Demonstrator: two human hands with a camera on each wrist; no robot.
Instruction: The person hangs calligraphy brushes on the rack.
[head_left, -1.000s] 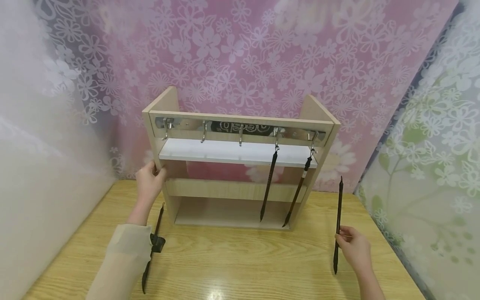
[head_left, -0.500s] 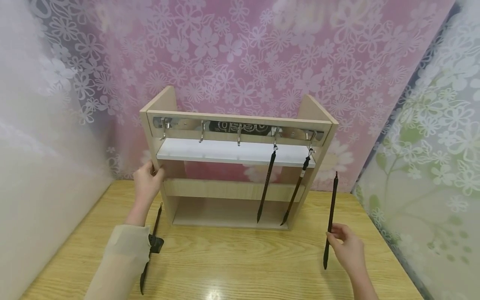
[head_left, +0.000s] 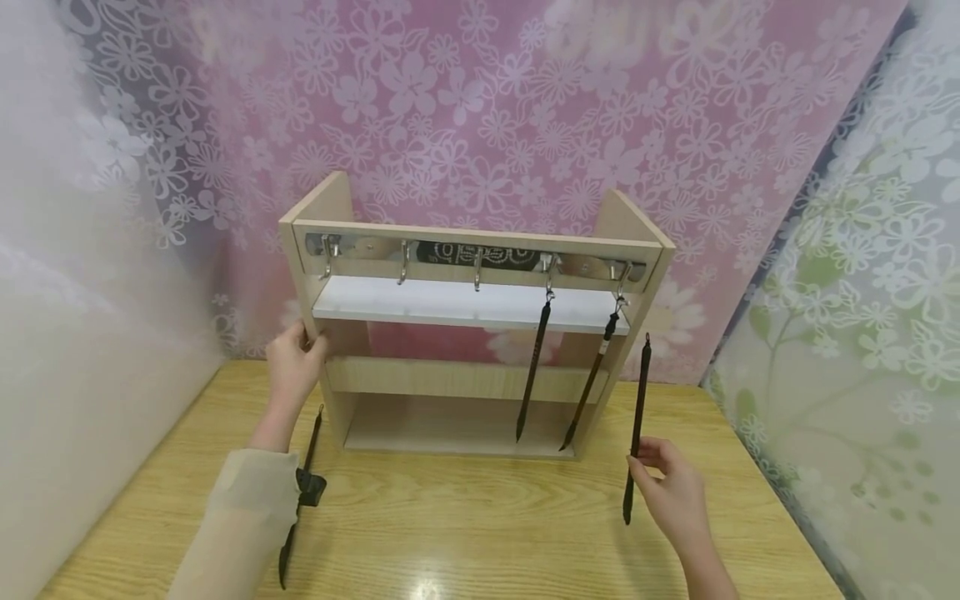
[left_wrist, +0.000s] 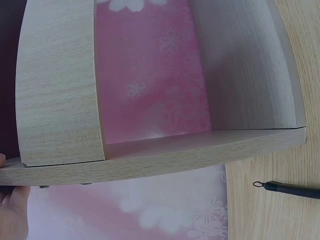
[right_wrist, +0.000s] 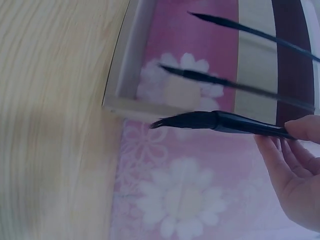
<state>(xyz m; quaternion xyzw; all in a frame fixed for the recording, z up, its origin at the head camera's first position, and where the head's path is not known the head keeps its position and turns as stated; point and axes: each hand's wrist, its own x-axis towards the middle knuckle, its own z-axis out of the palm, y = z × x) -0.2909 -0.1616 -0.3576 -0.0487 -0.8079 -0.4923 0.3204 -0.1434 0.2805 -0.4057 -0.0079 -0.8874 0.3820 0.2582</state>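
1. While the left hand (head_left: 296, 367) grips the side panel (left_wrist: 150, 166) of the rack (head_left: 468, 377), thumb on one face and fingers on the other, let it brace rather than pull; a tug could set the two hanging brushes (head_left: 532, 371) swinging.
2. The right hand (head_left: 671, 483) pinches the held brush (head_left: 641, 400) below its middle, between thumb and fingers, just outside the rack's right side, clear of it and above the table (head_left: 427, 525). It stands nearly upright, loop (head_left: 647, 337) up, bristles (right_wrist: 187, 120) down.
3. Judging by the hanging pair, the loop belongs on a hook; the bare middle hook (head_left: 477, 275) looks the handiest.
4. Carry the brush across in front of the hanging pair with room to spare, so that nothing tangles.
5. With so low a pinch, the top may wobble; a higher hold would probably aim the loop better.
6. Lift the loop over the hook's tip, lower gently, and release only once the hook bears the weight.
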